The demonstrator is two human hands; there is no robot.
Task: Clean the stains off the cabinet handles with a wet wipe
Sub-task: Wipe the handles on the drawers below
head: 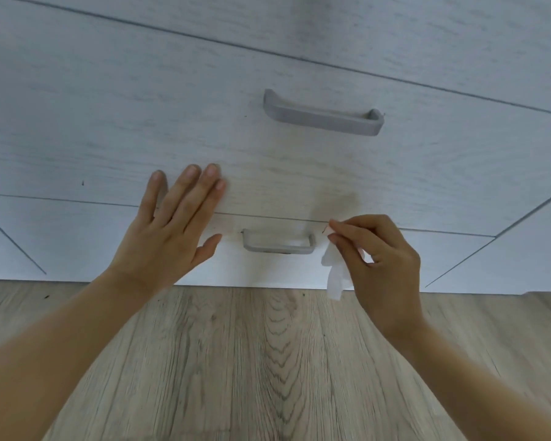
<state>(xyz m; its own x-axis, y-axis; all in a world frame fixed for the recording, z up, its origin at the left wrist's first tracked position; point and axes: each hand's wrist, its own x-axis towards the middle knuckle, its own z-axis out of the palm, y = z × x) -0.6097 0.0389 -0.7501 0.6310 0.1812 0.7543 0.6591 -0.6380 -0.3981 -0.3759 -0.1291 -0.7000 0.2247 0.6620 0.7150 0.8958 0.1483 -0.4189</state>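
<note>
Two grey bar handles sit on a pale wood-grain cabinet (109, 106). The upper handle (322, 117) is on the large drawer front, the lower handle (279, 245) on the white bottom front. My right hand (376, 259) pinches a crumpled white wet wipe (333, 275) just right of the lower handle, fingertips close to a small dark mark beside its right end. My left hand (172, 224) lies flat with straight fingers against the drawer front, left of the lower handle, thumb close to its left end.
A light wood-plank floor (252, 361) runs below the cabinet. Seams between drawer fronts cross the cabinet, and angled side panels flank the bottom front. Small dark specks show near the lower handle's left end.
</note>
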